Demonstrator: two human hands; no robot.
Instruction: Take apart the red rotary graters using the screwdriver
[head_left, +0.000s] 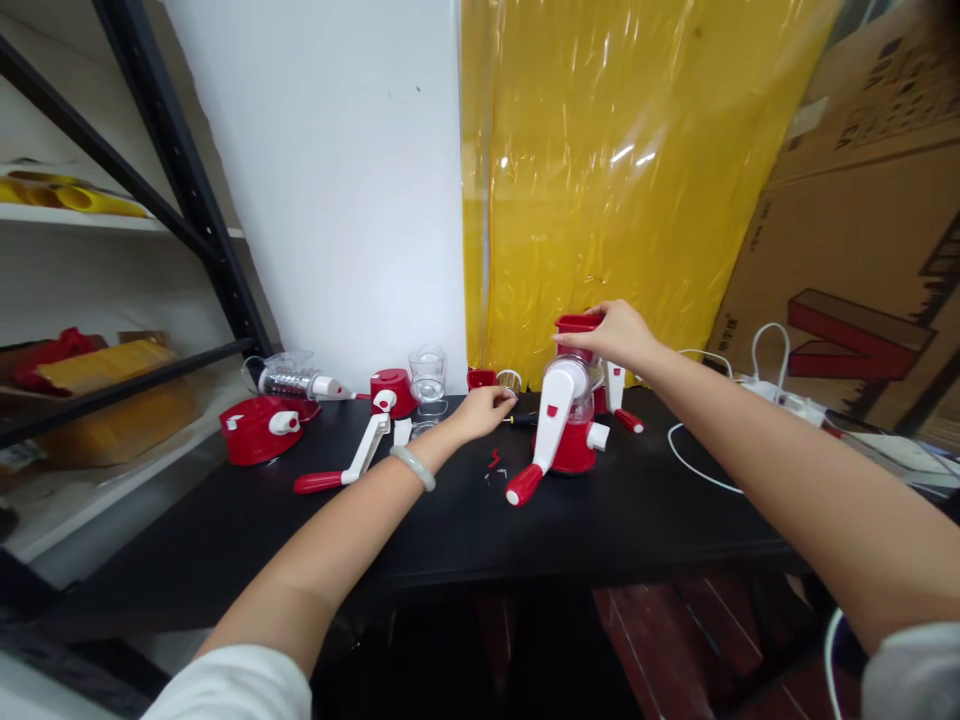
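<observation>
A red-and-white rotary grater (574,445) stands upright on the black table, its white crank with a red handle (525,485) pointing down toward me. My right hand (619,335) grips the red food pusher (576,324) at its top. To the left of the grater, my left hand (484,412) has its fingertips pinched together; what they hold, if anything, I cannot make out. Just behind those fingertips is a metal grating drum (510,381). Beside them lies a dark, thin tool (523,418), partly hidden. Small red and pale bits (495,460) lie in front.
On the left are a red grater base (261,430), a clear housing with a drum (289,378), another red base (392,390), a loose crank (352,465) and a clear plastic part (427,375). White cables (701,470) run at right. Shelving (172,170) borders the left.
</observation>
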